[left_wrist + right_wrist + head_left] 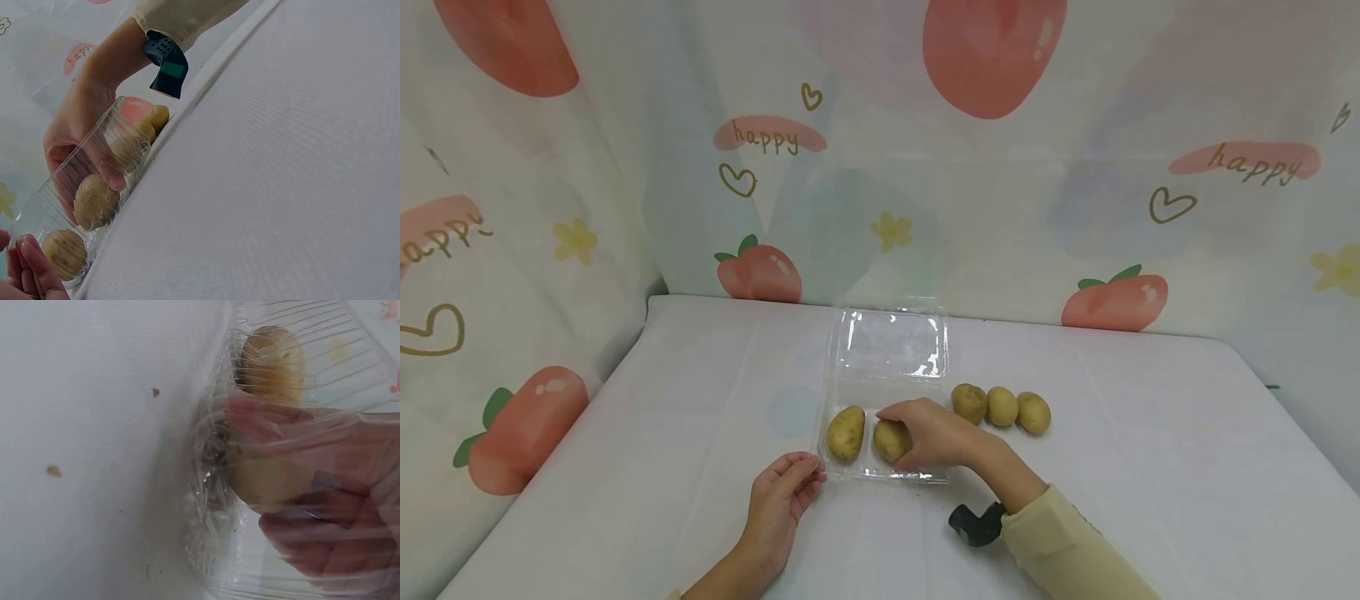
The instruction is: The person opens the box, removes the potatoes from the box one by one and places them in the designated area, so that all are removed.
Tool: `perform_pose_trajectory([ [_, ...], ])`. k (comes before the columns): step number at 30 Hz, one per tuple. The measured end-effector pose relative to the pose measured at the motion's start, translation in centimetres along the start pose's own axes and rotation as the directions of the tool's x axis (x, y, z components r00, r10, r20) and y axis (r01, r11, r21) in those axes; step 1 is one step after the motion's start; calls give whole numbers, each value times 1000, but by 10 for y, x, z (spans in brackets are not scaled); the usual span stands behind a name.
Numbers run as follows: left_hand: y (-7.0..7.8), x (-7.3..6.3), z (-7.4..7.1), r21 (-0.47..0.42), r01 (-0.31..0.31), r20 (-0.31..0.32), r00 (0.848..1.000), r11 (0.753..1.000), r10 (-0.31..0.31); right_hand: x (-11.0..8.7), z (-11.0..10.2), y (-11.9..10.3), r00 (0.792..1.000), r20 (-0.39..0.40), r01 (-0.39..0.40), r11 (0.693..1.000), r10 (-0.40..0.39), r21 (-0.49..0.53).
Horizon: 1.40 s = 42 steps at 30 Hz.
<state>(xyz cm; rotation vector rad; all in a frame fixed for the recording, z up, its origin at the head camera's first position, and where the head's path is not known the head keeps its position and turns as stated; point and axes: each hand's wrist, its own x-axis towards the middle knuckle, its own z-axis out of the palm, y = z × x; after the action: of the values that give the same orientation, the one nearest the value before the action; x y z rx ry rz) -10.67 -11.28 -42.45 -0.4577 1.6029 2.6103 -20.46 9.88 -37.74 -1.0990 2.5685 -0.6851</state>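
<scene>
A clear plastic clamshell box (880, 477) lies on the white table with its lid (891, 343) folded back. One potato (846, 435) rests in its left part. Just to the right, my right hand (936, 433) grips a second potato (889, 442) inside the box, fingers at its far side and thumb at its near side. Through the ribbed wall, the right wrist view shows this gripped potato (269, 481) low in the box. My left hand (782, 504) pinches the near left corner of the box between thumb and fingers.
Three more potatoes (1002, 406) sit in a row on the table, right of the box. A black device (977, 525) is worn at the right wrist. Small brown crumbs (54, 470) dot the tablecloth in front of the box. A printed cloth (985, 208) hangs behind the table.
</scene>
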Motion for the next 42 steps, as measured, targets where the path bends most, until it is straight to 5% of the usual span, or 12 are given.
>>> perform_pose_trajectory([
  [13, -1, 1, 1, -5, -5, -8, 1000, 1000, 4, 0, -3, 1, 999, -54, -10, 1000, 10, 3],
  [25, -1, 0, 0, -5, -1, -6, 1000, 1000, 1, -14, -20, 0, 983, -170, 78, 997, -73, 22],
  [35, -1, 0, 1, -10, -1, -13, 1000, 1000, 1, -27, -31, -1, 975, -221, 1, 999, 9, 45],
  [42, -2, 0, 1, -7, 1, -16, 1000, 1000, -1, -35, -34, 3, 969, -246, 22, 998, -5, 67],
])
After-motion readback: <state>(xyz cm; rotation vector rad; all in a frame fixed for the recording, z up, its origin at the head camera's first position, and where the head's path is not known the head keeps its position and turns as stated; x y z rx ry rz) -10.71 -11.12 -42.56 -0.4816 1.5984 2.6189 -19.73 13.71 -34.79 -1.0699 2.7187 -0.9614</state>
